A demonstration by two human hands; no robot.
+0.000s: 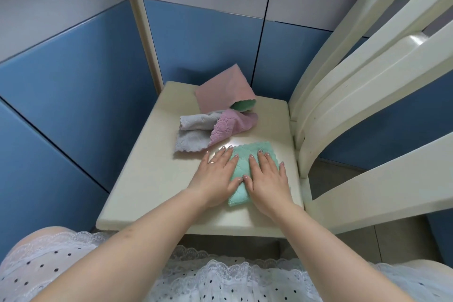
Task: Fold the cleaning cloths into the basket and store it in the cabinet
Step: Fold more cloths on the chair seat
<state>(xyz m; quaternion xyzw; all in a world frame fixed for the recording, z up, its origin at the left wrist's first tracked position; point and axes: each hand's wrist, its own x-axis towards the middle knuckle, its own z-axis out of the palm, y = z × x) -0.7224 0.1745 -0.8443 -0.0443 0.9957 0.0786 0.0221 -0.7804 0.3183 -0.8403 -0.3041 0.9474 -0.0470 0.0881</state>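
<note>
A folded mint-green cloth (245, 162) lies flat on the cream chair seat (157, 186). My left hand (215, 174) and my right hand (267, 179) press down on it side by side, fingers straight. Behind it sits a loose heap: a grey cloth (193, 135), a pink textured cloth (230, 125) and a dusty-pink cloth with a green underside (223, 91) standing up at the back. No basket is in view.
The chair's cream backrest slats (367, 68) rise on the right. Blue and grey cabinet doors (73, 81) close off the left and far side. A cream post (144, 32) stands at the seat's back corner. Tiled floor (343, 174) shows at right.
</note>
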